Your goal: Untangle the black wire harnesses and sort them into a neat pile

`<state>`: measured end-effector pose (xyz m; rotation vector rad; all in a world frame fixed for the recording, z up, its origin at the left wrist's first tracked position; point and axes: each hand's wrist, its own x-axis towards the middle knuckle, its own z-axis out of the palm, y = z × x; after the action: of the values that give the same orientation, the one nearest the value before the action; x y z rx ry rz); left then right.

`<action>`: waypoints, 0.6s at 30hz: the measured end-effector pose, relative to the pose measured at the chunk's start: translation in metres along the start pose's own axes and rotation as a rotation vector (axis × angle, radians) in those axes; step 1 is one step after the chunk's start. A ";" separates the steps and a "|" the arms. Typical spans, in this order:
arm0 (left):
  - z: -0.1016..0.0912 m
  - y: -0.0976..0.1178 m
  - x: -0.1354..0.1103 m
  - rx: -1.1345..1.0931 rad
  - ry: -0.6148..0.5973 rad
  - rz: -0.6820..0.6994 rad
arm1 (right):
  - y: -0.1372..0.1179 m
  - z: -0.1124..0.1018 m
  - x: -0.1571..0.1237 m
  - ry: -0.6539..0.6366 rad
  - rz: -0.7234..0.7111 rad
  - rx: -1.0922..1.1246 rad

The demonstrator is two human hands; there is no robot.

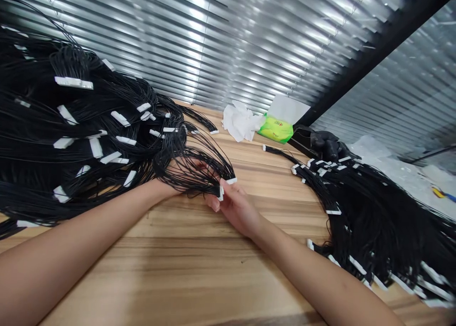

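Observation:
A big heap of thin black wires with white connectors [71, 126] covers the left of the wooden table [213, 264]. My left hand [185, 174] is buried among a bunch of these wires [199, 164] at the heap's right edge; its fingers are mostly hidden by the strands. My right hand [237, 207] meets it from the right, with fingers closed in a pinch on a white connector [221, 192] at the end of that bunch. Another white connector [231, 180] sits just above it.
A second pile of black wires with white connectors [366, 212] lies on the right. At the back are crumpled white tissue [240, 121], a green tissue pack [276, 128] and a black object [320, 143]. Window blinds [221, 41] stand behind the table.

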<state>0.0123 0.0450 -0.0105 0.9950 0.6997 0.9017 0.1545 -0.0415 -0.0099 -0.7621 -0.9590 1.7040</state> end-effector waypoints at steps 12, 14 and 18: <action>-0.001 -0.001 -0.005 0.381 -0.017 0.251 | 0.010 -0.005 0.001 0.026 0.010 -0.011; 0.001 0.000 -0.008 0.397 -0.070 0.214 | 0.011 -0.006 0.001 0.028 0.011 -0.035; 0.003 0.004 -0.012 0.464 -0.146 0.079 | 0.012 -0.006 0.000 0.030 0.020 -0.084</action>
<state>0.0074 0.0343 -0.0043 1.4937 0.7657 0.7388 0.1537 -0.0424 -0.0234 -0.8526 -1.0100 1.6736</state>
